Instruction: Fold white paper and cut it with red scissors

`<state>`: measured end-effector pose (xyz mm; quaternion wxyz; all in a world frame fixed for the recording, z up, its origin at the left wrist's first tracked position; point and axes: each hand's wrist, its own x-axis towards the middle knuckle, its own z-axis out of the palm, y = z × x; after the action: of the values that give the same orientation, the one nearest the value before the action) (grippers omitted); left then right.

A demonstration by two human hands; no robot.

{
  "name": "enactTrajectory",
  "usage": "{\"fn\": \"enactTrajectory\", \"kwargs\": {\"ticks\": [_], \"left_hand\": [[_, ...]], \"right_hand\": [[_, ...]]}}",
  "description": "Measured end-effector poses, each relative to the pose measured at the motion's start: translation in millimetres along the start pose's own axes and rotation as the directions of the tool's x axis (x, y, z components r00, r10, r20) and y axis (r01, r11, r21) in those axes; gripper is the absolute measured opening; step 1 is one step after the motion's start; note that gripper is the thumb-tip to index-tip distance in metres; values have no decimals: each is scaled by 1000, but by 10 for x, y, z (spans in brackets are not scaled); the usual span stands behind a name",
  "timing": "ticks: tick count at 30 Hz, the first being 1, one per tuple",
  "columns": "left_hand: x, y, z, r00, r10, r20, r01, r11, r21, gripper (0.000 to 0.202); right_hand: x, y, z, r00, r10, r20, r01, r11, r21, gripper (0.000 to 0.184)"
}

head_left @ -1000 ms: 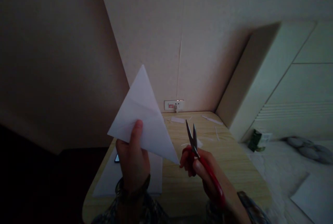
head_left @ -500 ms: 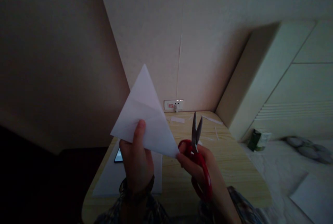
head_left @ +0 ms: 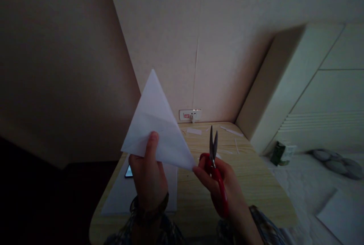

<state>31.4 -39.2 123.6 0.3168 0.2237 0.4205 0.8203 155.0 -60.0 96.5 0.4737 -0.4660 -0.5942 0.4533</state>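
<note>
My left hand [head_left: 148, 175] pinches a folded white paper triangle [head_left: 156, 123] at its lower edge, thumb on the front, holding it up above the wooden table [head_left: 256, 184]. My right hand [head_left: 224, 184] grips red-handled scissors [head_left: 214, 161], blades pointing up and only slightly parted. The fingertips of my right hand also touch the lower right corner of the paper. The scissors stand just right of the paper, apart from it.
A white sheet [head_left: 122, 195] and a phone [head_left: 129, 171] lie on the table under my left hand. Paper scraps [head_left: 231, 131] lie near the wall socket [head_left: 190, 115]. A bed [head_left: 318, 192] with a white sheet [head_left: 342, 216] and a headboard [head_left: 313, 85] is at right.
The scissors swung from tilted left to upright; the blades opened wider, then nearly closed. My right hand moved to the paper's lower right corner. The paper stayed almost still.
</note>
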Motion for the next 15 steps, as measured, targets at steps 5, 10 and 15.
{"fn": "enactTrajectory", "kwargs": {"ticks": [5, 10, 15], "left_hand": [[46, -41, -1, 998, 43, -40, -46, 997, -59, 31], [178, -37, -66, 990, 69, -125, -78, 994, -70, 26], [150, -64, -55, 995, -9, -101, 0, 996, -84, 24]], "right_hand": [[21, 26, -30, 1000, 14, 6, -14, 1000, -19, 25], [125, 179, -222, 994, 90, -64, -90, 996, 9, 28], [158, 234, -242, 991, 125, -51, -119, 987, 110, 23]]}}
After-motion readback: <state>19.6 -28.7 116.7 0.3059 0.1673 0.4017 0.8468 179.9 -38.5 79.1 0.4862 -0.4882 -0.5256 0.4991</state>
